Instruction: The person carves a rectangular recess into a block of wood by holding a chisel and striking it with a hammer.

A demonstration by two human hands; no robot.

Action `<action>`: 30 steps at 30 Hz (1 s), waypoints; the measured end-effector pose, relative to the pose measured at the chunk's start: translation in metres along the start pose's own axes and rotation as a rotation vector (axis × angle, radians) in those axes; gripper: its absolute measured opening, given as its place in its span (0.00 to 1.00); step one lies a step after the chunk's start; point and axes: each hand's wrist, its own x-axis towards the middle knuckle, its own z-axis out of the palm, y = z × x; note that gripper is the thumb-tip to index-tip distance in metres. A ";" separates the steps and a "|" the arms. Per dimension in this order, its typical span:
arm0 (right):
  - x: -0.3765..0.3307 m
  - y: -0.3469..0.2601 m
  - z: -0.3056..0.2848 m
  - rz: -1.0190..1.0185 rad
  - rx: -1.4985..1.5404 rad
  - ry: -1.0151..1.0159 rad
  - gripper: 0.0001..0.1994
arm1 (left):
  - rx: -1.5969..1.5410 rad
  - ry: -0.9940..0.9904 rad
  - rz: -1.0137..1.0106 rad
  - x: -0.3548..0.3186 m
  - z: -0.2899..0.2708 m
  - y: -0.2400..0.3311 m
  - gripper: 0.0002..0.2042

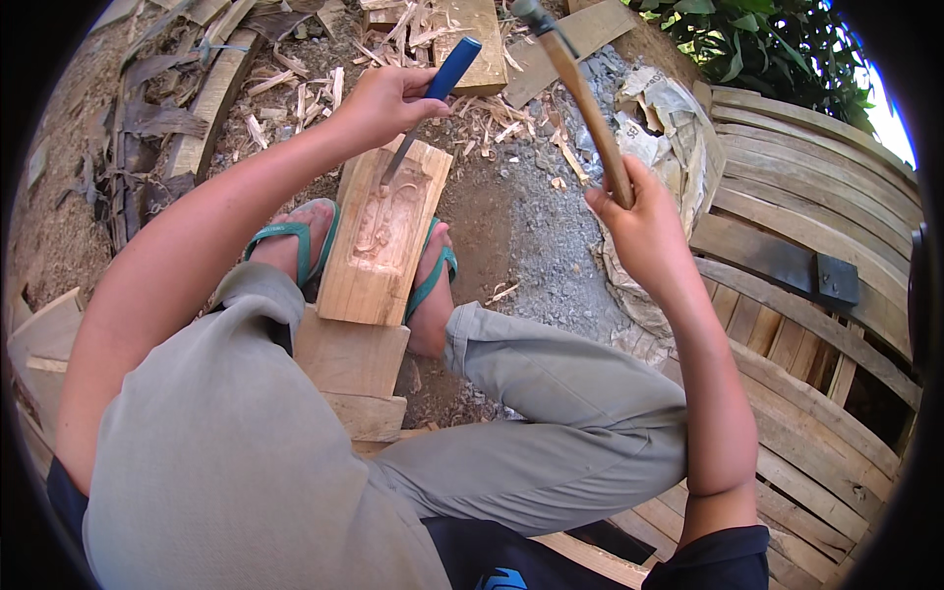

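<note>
1. Here, left hand [379, 103] wrapped fully shut around the blue handle of a chisel [433, 93], up at about 11 o'clock in the head view; steel blade slanting down toward 7 o'clock, tip set in the carved hollow near the top end of the wooden block [379, 236]
2. Right hand [639, 221] clenched tight on the lower end of a hammer [580, 93], at about 2 o'clock; wooden shaft running up and leftward toward 11 o'clock, metal head near the top rim
3. Hammer head lying at roughly 1 o'clock from the chisel's butt, near but apart, with open air between; chisel's long axis pointing up toward that side
4. Block propped leaning on stacked timber [349, 359], long axis near 12 to 6 o'clock with a slight tilt, clamped between two feet in green sandals [295, 241]
5. Left hand much the nearer to the block, right hand well apart at 3 o'clock from it
6. Wood chips [492, 118] and planks at 12 o'clock, crumpled sack [669, 123] at 1 o'clock, curved slatted wood [806, 197] at 3 o'clock, bare ground between block and sack
</note>
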 end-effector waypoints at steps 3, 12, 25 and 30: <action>0.004 -0.002 0.001 -0.014 0.107 0.146 0.13 | -0.006 -0.014 0.005 0.001 0.000 -0.002 0.19; -0.001 0.002 0.009 -0.038 -0.032 -0.087 0.12 | 0.039 -0.083 0.104 -0.008 0.015 -0.008 0.21; -0.002 0.009 0.007 0.026 0.139 -0.117 0.11 | -0.004 -0.021 0.078 0.007 -0.018 0.039 0.17; -0.003 0.004 0.006 0.062 0.121 -0.151 0.11 | 0.016 -0.040 0.045 -0.001 -0.015 0.042 0.20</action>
